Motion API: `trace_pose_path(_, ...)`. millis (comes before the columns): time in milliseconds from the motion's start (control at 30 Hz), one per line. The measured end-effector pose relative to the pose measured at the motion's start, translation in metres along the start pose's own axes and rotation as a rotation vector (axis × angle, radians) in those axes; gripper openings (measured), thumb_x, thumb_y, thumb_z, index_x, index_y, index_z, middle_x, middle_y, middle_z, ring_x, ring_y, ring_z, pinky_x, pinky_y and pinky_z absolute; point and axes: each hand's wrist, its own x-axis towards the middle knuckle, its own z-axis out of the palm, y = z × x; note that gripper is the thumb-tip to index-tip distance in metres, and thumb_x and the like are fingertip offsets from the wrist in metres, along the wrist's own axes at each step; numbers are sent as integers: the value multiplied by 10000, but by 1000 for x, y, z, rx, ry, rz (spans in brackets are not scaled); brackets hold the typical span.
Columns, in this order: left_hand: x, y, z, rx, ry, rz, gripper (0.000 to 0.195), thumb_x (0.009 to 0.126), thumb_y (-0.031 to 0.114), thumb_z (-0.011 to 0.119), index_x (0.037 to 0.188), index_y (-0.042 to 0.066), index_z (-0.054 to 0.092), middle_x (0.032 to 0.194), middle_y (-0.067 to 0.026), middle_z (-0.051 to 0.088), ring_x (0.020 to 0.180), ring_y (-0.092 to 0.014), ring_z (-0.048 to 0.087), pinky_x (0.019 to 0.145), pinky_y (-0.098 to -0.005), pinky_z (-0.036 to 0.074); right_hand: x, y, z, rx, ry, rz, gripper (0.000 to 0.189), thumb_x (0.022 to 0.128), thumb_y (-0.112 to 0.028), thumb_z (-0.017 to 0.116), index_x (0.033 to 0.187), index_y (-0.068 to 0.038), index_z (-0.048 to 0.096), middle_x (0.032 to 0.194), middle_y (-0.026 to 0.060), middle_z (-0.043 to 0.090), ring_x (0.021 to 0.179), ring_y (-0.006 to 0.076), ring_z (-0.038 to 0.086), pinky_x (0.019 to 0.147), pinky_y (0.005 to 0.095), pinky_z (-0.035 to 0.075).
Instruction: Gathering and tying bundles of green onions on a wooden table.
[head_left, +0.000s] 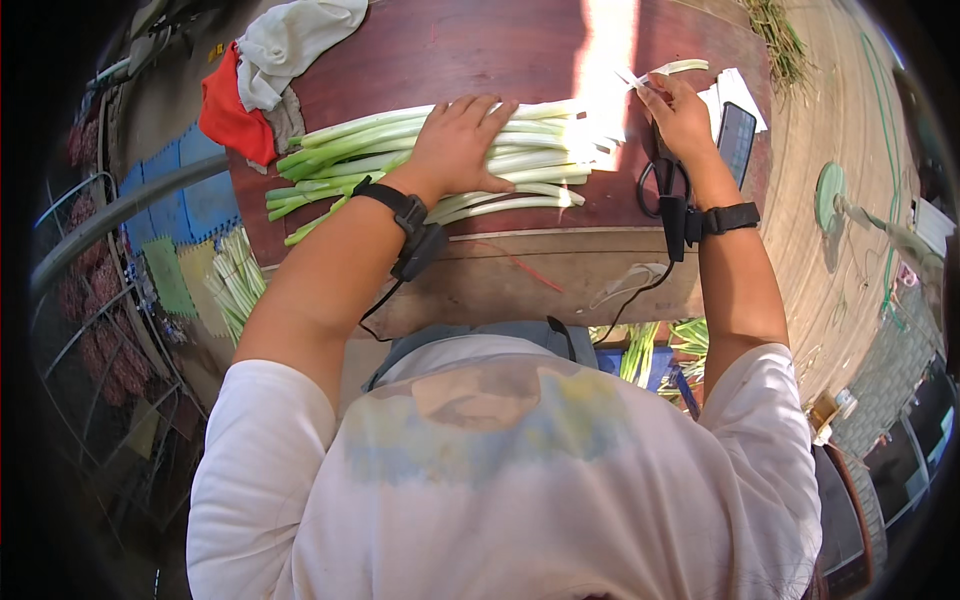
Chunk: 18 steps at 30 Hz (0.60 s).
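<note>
My left hand (459, 150) lies palm down across a row of green onion stalks (540, 142), its fingers spread over them. The white ends point right and the cut green ends left. My right hand (681, 116) is at the table's right side, thumb and forefinger pinched on a thin pale strip (634, 79). Just beyond its fingers lies a loose pale onion piece (686, 66). Black-handled scissors (664, 176) lie below that hand, partly hidden by the wrist device. A smartphone (736, 142) rests beside the right wrist, against white paper (739, 94).
The reddish wooden table (480, 52) carries a white cloth (292, 52) and a red cloth (236, 105) at its far left corner. More green onions (236, 277) stand at lower left. A blue crate (611, 360) with green stalks sits below the front edge. Cables hang from both wrist devices.
</note>
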Motion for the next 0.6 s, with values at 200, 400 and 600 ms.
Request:
trace_pose_path(200,0,-3,0,7,-10,3,1059,597,621,757,1441,124,353,1419,-118,428,1289,-326,417,1063,-480,332,-43,-31,39,1240,-18,483,462,964,-355,497,1326,-73,436,1183,92,581,1012,262,610,868,396,518)
trace_pose_path(400,3,0,-5,30,-52,-16,1083,583,647,752,1445,133,346,1440,-115,407,1308,-325,402,1059,-545,326,-43,-16,62,1127,2,326,366,942,-173,533,1271,-17,499,1197,106,583,1023,184,590,794,293,506)
trace_pose_path(600,3,1,-6,40,-78,-44,1098,580,638,762,1452,133,326,1464,-110,379,1336,-314,377,1061,-594,312,-45,6,36,735,-350,254,235,893,-154,596,1101,-46,578,966,93,638,747,211,648,639,355,569)
